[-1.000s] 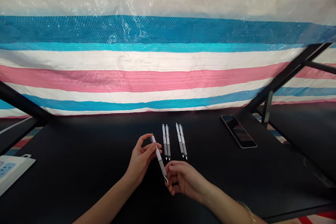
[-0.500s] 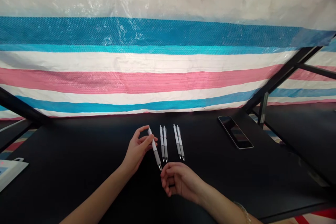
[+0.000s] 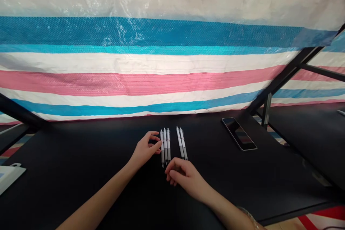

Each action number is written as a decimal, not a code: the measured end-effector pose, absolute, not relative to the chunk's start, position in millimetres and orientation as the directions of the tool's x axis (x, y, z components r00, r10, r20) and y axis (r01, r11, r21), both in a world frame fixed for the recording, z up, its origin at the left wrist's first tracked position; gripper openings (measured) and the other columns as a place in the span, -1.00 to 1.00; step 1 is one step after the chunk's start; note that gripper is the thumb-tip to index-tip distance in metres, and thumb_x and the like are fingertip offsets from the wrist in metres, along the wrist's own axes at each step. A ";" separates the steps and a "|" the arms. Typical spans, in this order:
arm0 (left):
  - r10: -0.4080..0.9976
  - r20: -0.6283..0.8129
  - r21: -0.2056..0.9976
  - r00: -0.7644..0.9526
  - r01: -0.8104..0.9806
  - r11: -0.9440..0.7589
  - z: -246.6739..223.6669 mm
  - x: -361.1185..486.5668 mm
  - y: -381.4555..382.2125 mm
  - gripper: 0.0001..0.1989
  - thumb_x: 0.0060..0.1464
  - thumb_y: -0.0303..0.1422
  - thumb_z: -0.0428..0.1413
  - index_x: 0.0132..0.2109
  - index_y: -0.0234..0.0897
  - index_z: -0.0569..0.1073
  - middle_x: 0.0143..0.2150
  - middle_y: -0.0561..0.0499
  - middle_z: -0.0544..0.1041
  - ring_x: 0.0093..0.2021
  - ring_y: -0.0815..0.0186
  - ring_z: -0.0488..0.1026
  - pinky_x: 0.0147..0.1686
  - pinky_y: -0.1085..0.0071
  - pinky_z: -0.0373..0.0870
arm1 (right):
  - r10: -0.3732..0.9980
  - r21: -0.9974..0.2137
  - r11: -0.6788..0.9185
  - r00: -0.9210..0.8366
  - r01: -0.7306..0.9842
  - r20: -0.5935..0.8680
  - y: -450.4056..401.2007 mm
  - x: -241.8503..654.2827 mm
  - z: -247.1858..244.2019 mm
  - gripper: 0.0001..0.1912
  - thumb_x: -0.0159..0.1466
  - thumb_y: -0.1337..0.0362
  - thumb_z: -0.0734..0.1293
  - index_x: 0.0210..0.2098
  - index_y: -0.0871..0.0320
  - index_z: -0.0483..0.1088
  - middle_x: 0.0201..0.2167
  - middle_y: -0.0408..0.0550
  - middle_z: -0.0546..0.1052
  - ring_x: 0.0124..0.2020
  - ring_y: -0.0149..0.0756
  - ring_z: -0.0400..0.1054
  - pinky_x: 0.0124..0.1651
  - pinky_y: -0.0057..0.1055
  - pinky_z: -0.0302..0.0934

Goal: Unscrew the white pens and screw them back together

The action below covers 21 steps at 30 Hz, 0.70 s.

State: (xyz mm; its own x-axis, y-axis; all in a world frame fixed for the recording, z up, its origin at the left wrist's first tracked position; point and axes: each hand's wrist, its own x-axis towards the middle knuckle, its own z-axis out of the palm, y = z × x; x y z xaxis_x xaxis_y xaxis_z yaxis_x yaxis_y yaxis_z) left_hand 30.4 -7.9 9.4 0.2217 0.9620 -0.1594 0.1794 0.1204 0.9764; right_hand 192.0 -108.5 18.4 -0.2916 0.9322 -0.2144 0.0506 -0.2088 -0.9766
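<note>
On the black table, a white and grey click pen (image 3: 162, 154) lies at the left end of a row, close beside a second pen (image 3: 165, 145) and a third pen (image 3: 168, 143). My left hand (image 3: 145, 147) is at that leftmost pen, fingers apart and thumb tip touching or right beside it. My right hand (image 3: 185, 178) hovers by the pens' tips, loosely curled with a gap between thumb and fingers; I see nothing in it. Just right of the three, a separate pair of like pens (image 3: 181, 142) lies together, their tips partly hidden behind my right hand.
A dark-screened phone (image 3: 239, 133) lies to the right on the table (image 3: 81, 172). At the left edge sits a white packet (image 3: 12, 178). Black metal bars (image 3: 280, 79) rise at both sides, and a striped plastic sheet (image 3: 151, 82) hangs behind.
The pen my left hand was holding at a slant now lies straight beside the other two, and that hand's grip has loosened. My right hand has moved slightly up and turned palm-down.
</note>
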 end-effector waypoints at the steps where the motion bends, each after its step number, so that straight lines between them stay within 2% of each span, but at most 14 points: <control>1: 0.954 -0.186 0.973 0.236 0.178 0.145 10.5 28.8 -14.3 -0.59 -0.13 -0.28 0.24 -0.11 -0.29 0.39 -0.26 -0.06 0.48 -0.52 0.27 0.52 -0.47 0.33 0.51 | 0.965 -0.965 -0.010 -0.251 0.260 -0.077 -108.0 195.4 21.7 -0.84 0.17 0.37 0.16 -0.30 0.17 0.35 -0.41 -0.07 0.44 -0.40 -0.33 0.30 -0.32 -0.38 0.18; 2: 0.950 -0.200 0.970 0.241 0.184 0.158 11.5 27.1 -20.6 -0.60 -0.12 -0.28 0.23 -0.10 -0.30 0.38 -0.24 -0.07 0.47 -0.51 0.27 0.52 -0.45 0.31 0.51 | 0.967 -0.872 0.164 -0.248 0.460 0.051 -107.1 199.1 23.5 -0.79 0.17 0.42 0.15 -0.25 0.15 0.35 -0.34 -0.03 0.45 -0.31 -0.28 0.31 -0.24 -0.33 0.18; 4: 0.947 -0.204 0.970 0.249 0.185 0.160 13.5 23.9 -32.7 -0.61 -0.10 -0.28 0.22 -0.10 -0.29 0.38 -0.22 -0.07 0.47 -0.48 0.27 0.52 -0.44 0.30 0.51 | 0.927 -0.562 0.372 -0.324 0.739 0.188 -105.0 206.8 21.9 -0.63 0.12 0.53 0.15 -0.10 0.16 0.33 -0.15 0.05 0.43 -0.07 -0.13 0.26 -0.04 -0.19 0.12; 6: 0.943 -0.198 0.973 0.269 0.172 0.155 16.4 21.1 -43.4 -0.65 -0.05 -0.27 0.18 -0.10 -0.27 0.38 -0.20 -0.07 0.47 -0.46 0.27 0.52 -0.42 0.29 0.50 | 0.903 -0.293 0.426 -0.379 0.856 0.204 -102.9 212.8 14.8 -0.53 0.10 0.55 0.18 0.00 0.18 0.28 -0.02 0.10 0.38 0.07 -0.05 0.17 0.07 -0.13 0.06; 8: 0.940 -0.193 0.976 0.281 0.155 0.154 20.4 18.8 -52.6 -0.68 -0.03 -0.27 0.15 -0.11 -0.26 0.40 -0.21 -0.06 0.47 -0.45 0.28 0.50 -0.42 0.29 0.49 | 0.887 -0.135 0.446 -0.416 0.885 0.198 -102.1 215.6 6.1 -0.56 0.10 0.53 0.22 -0.02 0.20 0.30 -0.01 0.09 0.39 0.08 -0.03 0.17 0.08 -0.11 0.06; 13: 0.955 -0.181 0.982 0.235 0.097 0.162 30.1 14.6 -74.0 -0.75 -0.02 -0.29 0.15 -0.17 -0.25 0.43 -0.22 -0.05 0.49 -0.44 0.29 0.48 -0.43 0.35 0.44 | 0.833 0.059 0.478 -0.473 0.877 0.288 -106.8 211.9 -3.4 -0.81 0.20 0.47 0.24 -0.21 0.18 0.38 -0.16 0.02 0.47 -0.04 -0.08 0.27 0.05 -0.11 0.10; 18: 0.968 -0.191 0.981 0.165 0.000 0.194 28.4 15.7 -96.7 -0.77 0.02 -0.29 0.13 -0.15 -0.25 0.41 -0.22 -0.05 0.49 -0.40 0.29 0.47 -0.40 0.37 0.43 | 0.753 0.112 0.583 -0.587 0.804 0.296 -110.4 208.6 -2.5 -0.92 0.20 0.47 0.27 -0.34 0.22 0.37 -0.32 -0.01 0.45 -0.15 -0.16 0.29 -0.13 -0.28 0.21; 21: 0.975 -0.180 0.982 0.131 -0.028 0.185 23.3 20.1 -107.9 -0.78 0.04 -0.29 0.12 -0.15 -0.24 0.40 -0.22 -0.02 0.48 -0.39 0.30 0.46 -0.37 0.38 0.43 | 0.653 0.141 0.675 -0.675 0.724 0.344 -109.1 207.4 -3.1 -0.86 0.24 0.46 0.22 -0.42 0.21 0.36 -0.40 -0.05 0.43 -0.26 -0.24 0.29 -0.09 -0.26 0.20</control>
State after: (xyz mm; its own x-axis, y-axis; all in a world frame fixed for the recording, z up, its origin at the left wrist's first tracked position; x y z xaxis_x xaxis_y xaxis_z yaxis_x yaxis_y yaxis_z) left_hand 20.1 -107.9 23.3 0.1315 0.9749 -0.1796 -0.0280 0.1847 0.9824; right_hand 207.4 -109.1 -3.1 -0.6750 0.6527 0.3439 0.7244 0.6747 0.1414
